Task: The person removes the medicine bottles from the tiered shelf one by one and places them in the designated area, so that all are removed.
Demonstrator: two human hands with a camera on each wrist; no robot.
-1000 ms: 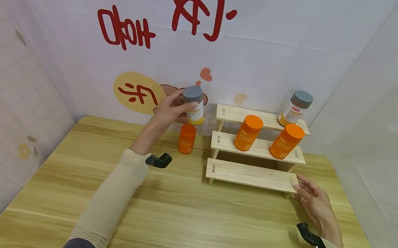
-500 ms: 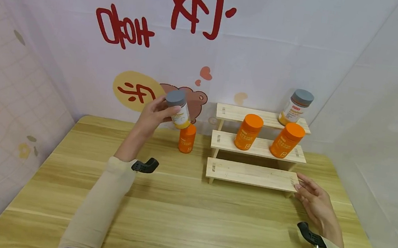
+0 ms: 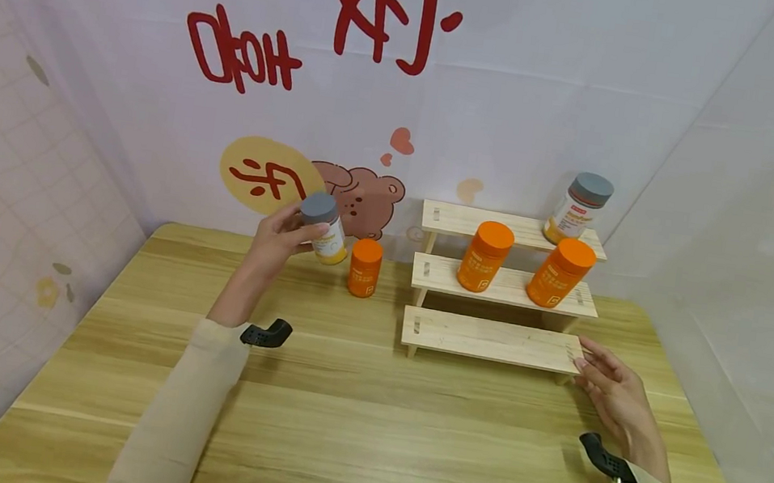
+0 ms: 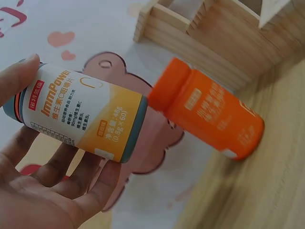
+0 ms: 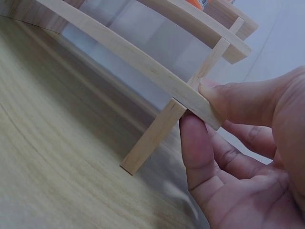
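Observation:
My left hand [image 3: 275, 241] grips a grey-lidded vitamin bottle [image 3: 329, 242] with a white and yellow label. The bottle is tilted, held at the back of the table. In the left wrist view, the thumb lies near the bottle's lid [image 4: 13, 117] and the fingers lie along its side. Just right of it stands an orange bottle [image 3: 364, 271] on the tabletop. At the right, my right hand [image 3: 619, 396] pinches the end of the lowest step of a three-step wooden rack [image 3: 484, 339]. The right wrist view shows thumb above and finger below that board [image 5: 157, 78].
Two orange bottles [image 3: 483, 261] [image 3: 558, 276] stand on the rack's middle step. Another grey-lidded bottle [image 3: 574, 213] is on the top step, at its right end. A printed white sheet [image 3: 521, 112] hangs behind the wooden table [image 3: 405, 440].
My left hand has carried the grey-lidded bottle left and down, from above the orange bottle to its left side. The right hand keeps its place on the rack.

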